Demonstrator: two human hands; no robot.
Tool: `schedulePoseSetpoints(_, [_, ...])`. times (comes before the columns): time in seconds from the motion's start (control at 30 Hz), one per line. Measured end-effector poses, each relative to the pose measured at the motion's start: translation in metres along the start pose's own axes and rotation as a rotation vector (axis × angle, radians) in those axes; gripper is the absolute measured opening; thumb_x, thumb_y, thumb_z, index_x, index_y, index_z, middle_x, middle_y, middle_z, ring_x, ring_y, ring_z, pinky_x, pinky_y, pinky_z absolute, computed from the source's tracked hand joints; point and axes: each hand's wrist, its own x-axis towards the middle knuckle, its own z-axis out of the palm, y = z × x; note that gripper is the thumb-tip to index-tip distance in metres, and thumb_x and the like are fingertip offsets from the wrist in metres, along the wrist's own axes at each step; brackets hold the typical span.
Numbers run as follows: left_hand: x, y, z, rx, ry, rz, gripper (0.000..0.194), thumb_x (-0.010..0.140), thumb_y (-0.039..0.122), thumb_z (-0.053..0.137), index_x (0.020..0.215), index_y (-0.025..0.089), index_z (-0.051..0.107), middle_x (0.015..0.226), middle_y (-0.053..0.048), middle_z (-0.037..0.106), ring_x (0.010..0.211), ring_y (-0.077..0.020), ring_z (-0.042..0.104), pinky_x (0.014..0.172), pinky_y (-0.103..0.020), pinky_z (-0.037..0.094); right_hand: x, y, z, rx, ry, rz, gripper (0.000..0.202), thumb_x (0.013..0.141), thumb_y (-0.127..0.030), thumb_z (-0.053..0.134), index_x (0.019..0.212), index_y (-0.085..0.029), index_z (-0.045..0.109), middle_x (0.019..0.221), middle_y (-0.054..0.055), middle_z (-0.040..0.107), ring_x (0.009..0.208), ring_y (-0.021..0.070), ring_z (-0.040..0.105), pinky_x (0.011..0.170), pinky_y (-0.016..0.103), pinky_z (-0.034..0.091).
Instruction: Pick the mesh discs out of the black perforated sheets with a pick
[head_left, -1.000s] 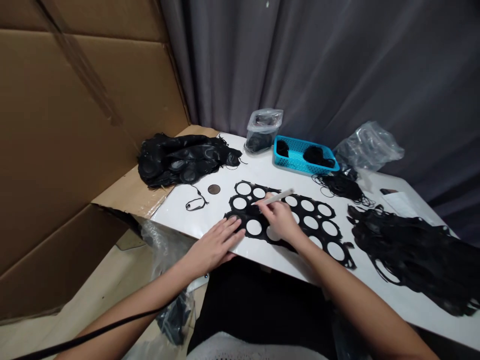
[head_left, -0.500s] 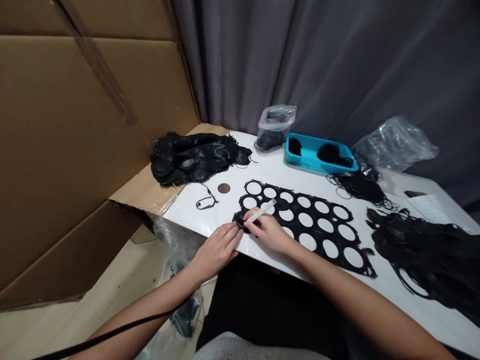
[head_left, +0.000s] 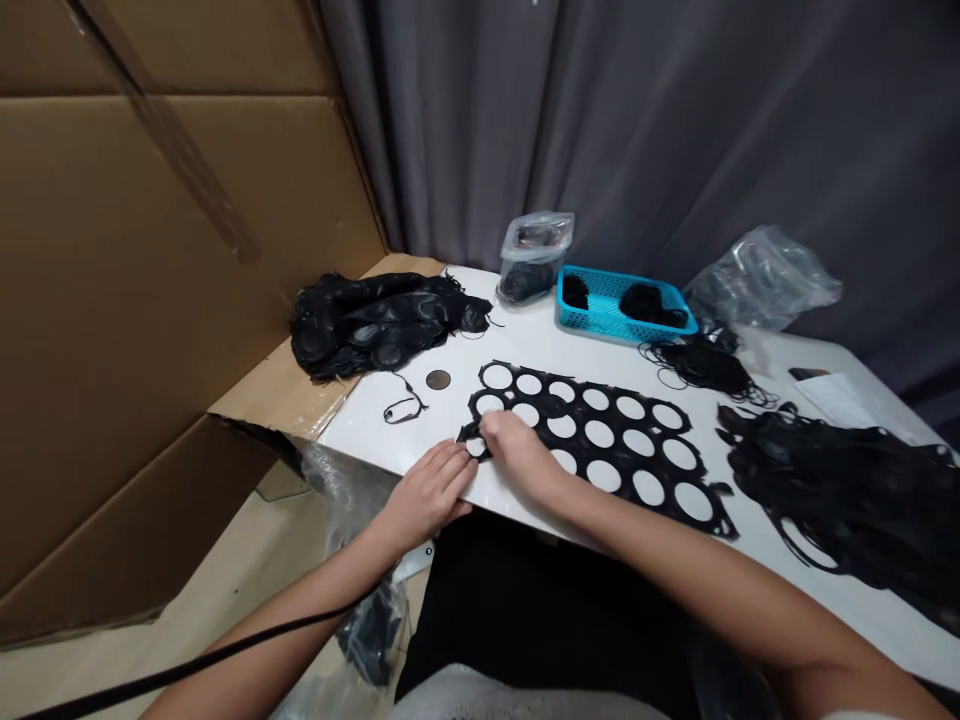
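Note:
A flat black sheet (head_left: 616, 445) with rows of round holes lies on the white table (head_left: 517, 340). My left hand (head_left: 435, 490) rests palm down at the sheet's near left corner, its fingers together and touching the edge. My right hand (head_left: 517, 450) is closed at the same corner, fingertips pinched on a dark piece at the rim of a hole; exactly what it grips is too small to tell. A small dark disc (head_left: 439, 380) and a thin black loop of scrap (head_left: 403, 408) lie beyond my left hand.
Black sheets (head_left: 382, 320) are heaped at the back left beside a cardboard box (head_left: 172, 230). Behind stand a clear tub (head_left: 536, 255) and a blue basket (head_left: 626, 325) with black pieces. Black strings (head_left: 705, 370), a plastic bag (head_left: 772, 275) and black scrap (head_left: 862, 500) lie right.
The white stick-like tool in my right hand no longer shows. A hole is now visible at the sheet's near left corner, where black material was. The whole view has shifted slightly.

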Motion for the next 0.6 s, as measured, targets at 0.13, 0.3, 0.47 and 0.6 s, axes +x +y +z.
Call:
schedulePoseSetpoints(0.13, [0.000,-0.004,-0.002,-0.039,-0.020,0.000,0.050,0.104,0.046,0.036,0.126,0.007,0.058,0.118,-0.019,0.065,0.118,-0.0314,0.058,0.107,-0.052,0.046,0.024,0.031,-0.036,0.437,0.244,0.382,0.025,0.088,-0.037,0.059,0.072,-0.022,0.047,0.065,-0.003,0.054,0.060,0.0144,0.054,0.062,0.029,0.048])
schedulePoseSetpoints(0.3, [0.000,-0.011,-0.007,-0.021,-0.008,0.014,0.047,0.102,0.046,0.045,0.128,0.010,0.057,0.120,-0.018,0.065,0.117,-0.0304,0.059,0.105,-0.048,0.047,-0.025,0.086,-0.138,0.748,0.556,0.540,0.041,0.061,-0.044,0.083,0.070,-0.022,0.050,0.066,-0.004,0.057,0.062,0.0132,0.058,0.065,0.028,0.054])
schedulePoseSetpoints(0.47, [0.023,-0.023,-0.024,-0.084,-0.044,0.009,0.038,0.096,0.049,0.054,0.113,0.016,0.065,0.107,-0.012,0.068,0.099,-0.0254,0.063,0.087,-0.038,0.051,-0.133,0.138,-0.257,-0.077,0.915,0.708,0.031,0.070,-0.051,0.067,0.067,-0.024,0.052,0.066,0.004,0.061,0.070,0.0249,0.062,0.074,0.044,0.055])
schedulePoseSetpoints(0.6, [0.074,-0.021,-0.022,-0.037,-0.067,-0.100,0.029,0.102,0.031,0.045,0.085,0.020,0.066,0.076,-0.002,0.064,0.071,-0.0182,0.058,0.079,-0.035,0.045,-0.185,0.146,-0.302,-0.628,0.775,0.710,0.024,0.076,-0.045,0.055,0.069,-0.023,0.055,0.083,0.016,0.070,0.092,0.0363,0.064,0.091,0.055,0.048])
